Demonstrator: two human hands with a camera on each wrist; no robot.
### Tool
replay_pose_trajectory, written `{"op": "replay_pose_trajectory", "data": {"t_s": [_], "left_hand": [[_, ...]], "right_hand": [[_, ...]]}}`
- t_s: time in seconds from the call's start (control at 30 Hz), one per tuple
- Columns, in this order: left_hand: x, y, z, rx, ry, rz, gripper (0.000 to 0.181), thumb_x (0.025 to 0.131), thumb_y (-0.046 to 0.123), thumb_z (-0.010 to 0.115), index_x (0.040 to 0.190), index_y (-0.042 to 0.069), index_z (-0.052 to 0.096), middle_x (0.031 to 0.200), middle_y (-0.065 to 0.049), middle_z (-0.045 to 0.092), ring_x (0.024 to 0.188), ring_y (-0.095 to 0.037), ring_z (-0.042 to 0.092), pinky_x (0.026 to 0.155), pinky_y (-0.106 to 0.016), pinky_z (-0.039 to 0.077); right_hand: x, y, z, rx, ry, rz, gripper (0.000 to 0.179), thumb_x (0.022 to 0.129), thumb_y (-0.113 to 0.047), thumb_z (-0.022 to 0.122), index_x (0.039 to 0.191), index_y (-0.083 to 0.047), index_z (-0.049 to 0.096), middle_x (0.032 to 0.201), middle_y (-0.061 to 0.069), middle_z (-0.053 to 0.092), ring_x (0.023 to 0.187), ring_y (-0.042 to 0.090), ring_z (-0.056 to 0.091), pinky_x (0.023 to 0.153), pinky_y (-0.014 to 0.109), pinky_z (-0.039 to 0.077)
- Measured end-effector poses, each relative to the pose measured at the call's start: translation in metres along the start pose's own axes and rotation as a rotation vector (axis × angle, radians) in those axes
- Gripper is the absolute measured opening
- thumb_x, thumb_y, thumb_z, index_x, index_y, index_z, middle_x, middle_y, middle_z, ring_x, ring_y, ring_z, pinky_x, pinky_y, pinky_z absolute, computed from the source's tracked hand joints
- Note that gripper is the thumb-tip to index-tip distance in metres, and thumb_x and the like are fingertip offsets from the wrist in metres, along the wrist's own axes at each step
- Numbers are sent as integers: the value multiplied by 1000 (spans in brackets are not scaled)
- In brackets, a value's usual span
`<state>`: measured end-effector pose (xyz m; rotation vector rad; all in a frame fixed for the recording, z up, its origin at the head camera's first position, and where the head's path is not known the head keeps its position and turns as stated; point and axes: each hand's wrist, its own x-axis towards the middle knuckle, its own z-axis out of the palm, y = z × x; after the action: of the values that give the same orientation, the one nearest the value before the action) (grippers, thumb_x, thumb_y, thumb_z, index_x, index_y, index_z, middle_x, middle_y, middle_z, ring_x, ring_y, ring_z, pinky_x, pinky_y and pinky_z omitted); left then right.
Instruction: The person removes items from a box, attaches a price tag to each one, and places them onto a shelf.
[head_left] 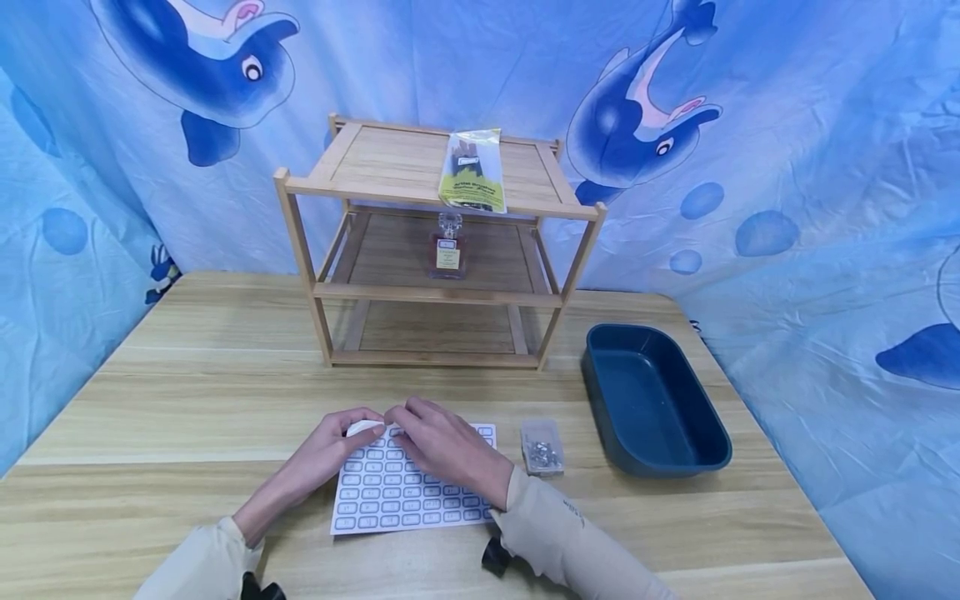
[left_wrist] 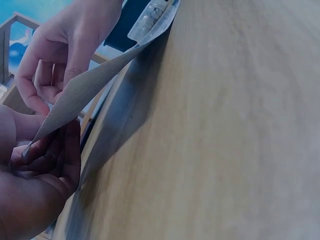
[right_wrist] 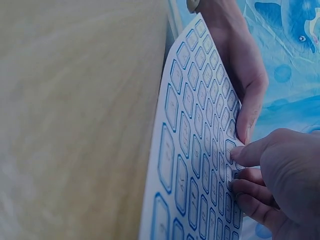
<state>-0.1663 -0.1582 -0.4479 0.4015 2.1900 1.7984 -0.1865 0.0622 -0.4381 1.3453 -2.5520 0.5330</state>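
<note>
A white sheet of labels (head_left: 386, 500), printed with rows of blue-bordered boxes, is tilted up from the table at its far edge. My left hand (head_left: 322, 450) grips the far left corner, where a white flap curls over between thumb and fingers. At the same edge, a little to the right, my right hand (head_left: 450, 450) pinches at the labels with thumb and fingertips. The right wrist view shows the curled fingers of the right hand (right_wrist: 290, 180) against the printed face. Whether a single label is lifted there is hidden. From the left wrist view, the sheet's plain underside (left_wrist: 85, 95) shows.
Right of the sheet lies a small clear box (head_left: 542, 450) of shiny metal bits. A dark blue basin (head_left: 600, 400) stands farther right. Behind is a wooden rack (head_left: 435, 292) bearing a perfume bottle (head_left: 447, 250) and a brush packet (head_left: 474, 171), both labelled.
</note>
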Motion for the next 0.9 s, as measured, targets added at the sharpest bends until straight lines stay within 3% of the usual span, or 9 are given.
{"op": "replay_pose_trajectory", "data": {"t_s": [0.63, 0.9], "left_hand": [[3, 0, 1, -22, 6, -53, 31, 106, 16, 55, 120, -10, 63, 96, -12, 73, 82, -20, 71, 78, -26, 54], [3, -1, 2, 36, 21, -43, 30, 106, 18, 56, 117, -8, 65, 96, -12, 72, 86, -23, 70, 81, -26, 52]], "right_hand": [[-2, 0, 0, -2, 10, -21, 23, 103, -14, 65, 127, -13, 64, 103, -1, 60, 80, 5, 51, 69, 9, 43], [-2, 0, 0, -27, 7, -29, 22, 104, -14, 64, 125, -14, 64, 105, -1, 61, 83, 5, 54, 72, 8, 45]]}}
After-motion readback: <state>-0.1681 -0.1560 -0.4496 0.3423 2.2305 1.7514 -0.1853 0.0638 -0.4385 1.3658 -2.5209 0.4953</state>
